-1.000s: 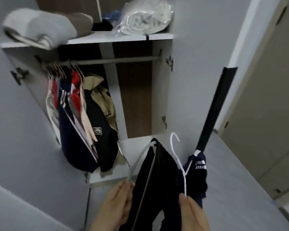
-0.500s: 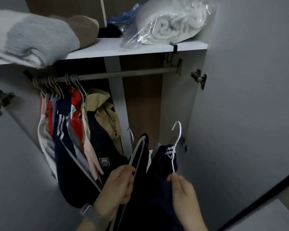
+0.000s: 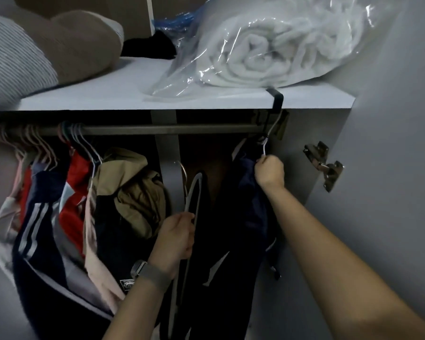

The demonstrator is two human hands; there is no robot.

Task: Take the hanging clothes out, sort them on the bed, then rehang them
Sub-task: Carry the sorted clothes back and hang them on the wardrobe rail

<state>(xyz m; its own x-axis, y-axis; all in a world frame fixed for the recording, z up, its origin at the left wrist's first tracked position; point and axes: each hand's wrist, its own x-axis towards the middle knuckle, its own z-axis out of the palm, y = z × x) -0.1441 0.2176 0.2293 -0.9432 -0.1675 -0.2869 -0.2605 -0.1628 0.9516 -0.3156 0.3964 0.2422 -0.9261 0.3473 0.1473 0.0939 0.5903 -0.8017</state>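
You look to be in the rehanging step. Your right hand [image 3: 269, 171] is curled round the neck of a white wire hanger [image 3: 265, 146] that carries a dark navy garment [image 3: 245, 204], and the hook is up at the right end of the wardrobe rail [image 3: 157, 129], close under the shelf edge. Whether the hook is already over the rail you cannot tell from here; a black bracket [image 3: 276, 94] clipped on the shelf edge crowds that spot. Your left hand [image 3: 176, 239] grips the shoulder of a second hanger [image 3: 193, 192] with a black garment [image 3: 201, 253] on it, held low, below the rail and roughly under its middle.

The next move, as I judge it, is to seat the right hook fully on the rail, let go, then lift the left hanger up beside it. Keep the hook clear of the bracket.

At the left end of the rail a bunch of clothes [image 3: 59, 204] already hangs on hangers, packed together, with a tan jacket [image 3: 133, 187] outermost.

On the shelf [image 3: 133, 94] above lie a white blanket in a clear plastic bag [image 3: 275, 50] towards the right edge, something black at the back, and a brown cushion [image 3: 76, 45] at the left.
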